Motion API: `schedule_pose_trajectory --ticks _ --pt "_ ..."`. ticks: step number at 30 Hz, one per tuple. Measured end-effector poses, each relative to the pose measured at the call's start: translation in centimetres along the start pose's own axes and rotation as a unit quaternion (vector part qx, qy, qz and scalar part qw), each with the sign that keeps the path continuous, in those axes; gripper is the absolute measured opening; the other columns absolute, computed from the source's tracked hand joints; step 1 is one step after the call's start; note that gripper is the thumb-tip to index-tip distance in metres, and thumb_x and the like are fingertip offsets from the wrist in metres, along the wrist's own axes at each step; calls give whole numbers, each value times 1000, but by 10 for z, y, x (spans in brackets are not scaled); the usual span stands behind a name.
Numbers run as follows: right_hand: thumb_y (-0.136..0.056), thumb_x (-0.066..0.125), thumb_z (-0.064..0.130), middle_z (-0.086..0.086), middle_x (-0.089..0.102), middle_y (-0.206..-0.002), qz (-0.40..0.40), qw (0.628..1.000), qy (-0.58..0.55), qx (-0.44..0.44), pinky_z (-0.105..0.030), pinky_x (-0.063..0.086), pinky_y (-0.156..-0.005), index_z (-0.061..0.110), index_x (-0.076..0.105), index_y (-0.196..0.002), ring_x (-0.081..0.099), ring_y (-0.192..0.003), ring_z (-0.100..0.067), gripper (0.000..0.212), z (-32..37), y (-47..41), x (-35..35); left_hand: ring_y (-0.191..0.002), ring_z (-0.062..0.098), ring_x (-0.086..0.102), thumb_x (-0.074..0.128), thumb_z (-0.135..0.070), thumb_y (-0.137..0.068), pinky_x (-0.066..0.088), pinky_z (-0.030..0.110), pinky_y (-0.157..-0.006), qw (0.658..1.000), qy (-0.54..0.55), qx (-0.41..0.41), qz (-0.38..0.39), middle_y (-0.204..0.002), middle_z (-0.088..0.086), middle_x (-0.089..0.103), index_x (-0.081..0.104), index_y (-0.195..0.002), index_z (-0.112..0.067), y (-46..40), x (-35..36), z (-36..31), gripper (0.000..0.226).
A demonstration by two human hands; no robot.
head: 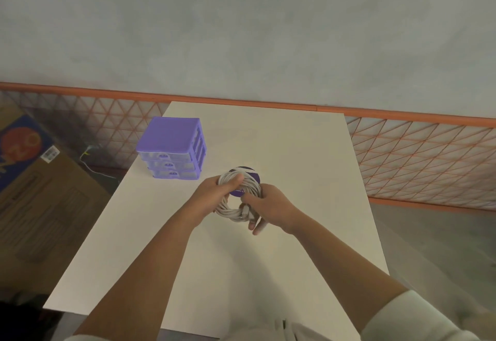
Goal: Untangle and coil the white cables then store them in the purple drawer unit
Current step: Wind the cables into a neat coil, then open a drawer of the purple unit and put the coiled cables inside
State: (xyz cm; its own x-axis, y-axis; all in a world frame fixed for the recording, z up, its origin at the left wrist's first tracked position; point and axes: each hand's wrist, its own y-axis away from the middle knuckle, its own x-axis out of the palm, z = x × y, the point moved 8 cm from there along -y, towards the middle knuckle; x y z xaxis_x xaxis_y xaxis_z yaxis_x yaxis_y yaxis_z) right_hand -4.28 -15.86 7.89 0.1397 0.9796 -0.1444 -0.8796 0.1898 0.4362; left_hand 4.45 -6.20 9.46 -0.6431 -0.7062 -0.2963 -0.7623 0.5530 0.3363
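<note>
While both hands clamp the coiled white cables (236,201) above the surface (295,152), left hand (214,193) and right hand (271,206) on opposite sides, loosening either could let the loops spring apart before reaching the shut purple drawer unit (171,147) nearby.

Can't really read the white lettering on that purple disc (243,183), half covered by the coiled white cables (236,201) and too blurry anyway. Can't count the cables in the coil either, just one bundle. Left hand (214,193) fingertips tucked behind the coil, so grip mostly hidden. Purple drawer unit (171,147) contents impossible to tell through the cloudy fronts. Cardboard box (40,193) cut off at left edge, print smeared. Tabletop (295,233) near edge partly hidden behind arms.
</note>
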Motion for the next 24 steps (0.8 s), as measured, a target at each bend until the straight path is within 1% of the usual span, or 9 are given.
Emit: schedule_pose_trajectory --ticks 5,9,10,12,14,17,20,22,24 --pt "-98 44 21 -7 48 -68 59 997 47 2 -31 52 -42 14 43 -85 57 -45 -25 15 -13 0 10 -63 12 42 59 -51 -90 32 27 -60 1000 14 -22 11 -66 -3 46 67 -82 -23 5 5 30 30" --pt "-98 45 21 -6 47 -64 44 995 86 -3 -26 47 -39 6 47 -96 52 -40 -18 15 -23 -10 14 -70 13 45 64 -66 -76 37 30 -67 995 75 -54 23 -72 -4 49 71 -87 -26 11 4 50 42" --pt "-97 45 20 -7 47 -63 31 996 89 -6 -24 46 -39 5 48 -96 51 -39 -16 16 -25 -14 14 -73 12 48 64 -65 -74 42 31 -72 990 119 -69 32 -75 -4 52 72 -92 -26 13 4 56 44" --pt "-98 45 18 -8 48 -60 9 998 69 -11 -24 45 -39 6 49 -85 49 -38 -15 17 -29 -20 14 -86 11 57 66 -50 -82 50 33 -84 968 228 -87 57 -92 -1 61 70 -108 -22 12 2 70 39" --pt "-98 46 16 -7 48 -58 -6 999 50 -7 -24 45 -38 8 47 -78 49 -37 -15 21 -35 -26 15 -96 17 63 66 -39 -86 54 36 -85 955 273 -84 73 -105 4 65 64 -120 -12 12 -3 83 44" --pt "-97 46 19 -5 50 -60 -6 999 53 7 -24 45 -38 9 46 -82 50 -39 -17 18 -45 -36 28 -100 22 63 56 -34 -95 55 38 -88 964 243 -85 62 -107 6 66 63 -119 -5 12 -10 98 38" --pt "-96 49 27 -5 58 -74 -31 997 62 30 -24 46 -43 9 47 -94 51 -50 -15 18 -52 -49 42 -92 19 63 49 -28 -100 56 34 -84 970 218 -101 24 -101 5 66 64 -110 -8 6 -25 110 27" --pt "-96 50 29 -5 60 -79 -44 996 68 36 -26 47 -49 11 50 -92 51 -58 -15 19 -52 -61 54 -87 18 61 48 -25 -101 55 32 -80 977 189 -104 -4 -100 6 65 63 -107 -8 -1 -40 118 23" --pt "-96 51 29 -3 57 -74 -43 996 63 53 -28 48 -55 12 52 -82 50 -59 -16 22 -53 -72 68 -82 15 59 47 -22 -102 53 32 -79 981 154 -111 -36 -101 8 64 61 -109 -8 -8 -58 129 22"
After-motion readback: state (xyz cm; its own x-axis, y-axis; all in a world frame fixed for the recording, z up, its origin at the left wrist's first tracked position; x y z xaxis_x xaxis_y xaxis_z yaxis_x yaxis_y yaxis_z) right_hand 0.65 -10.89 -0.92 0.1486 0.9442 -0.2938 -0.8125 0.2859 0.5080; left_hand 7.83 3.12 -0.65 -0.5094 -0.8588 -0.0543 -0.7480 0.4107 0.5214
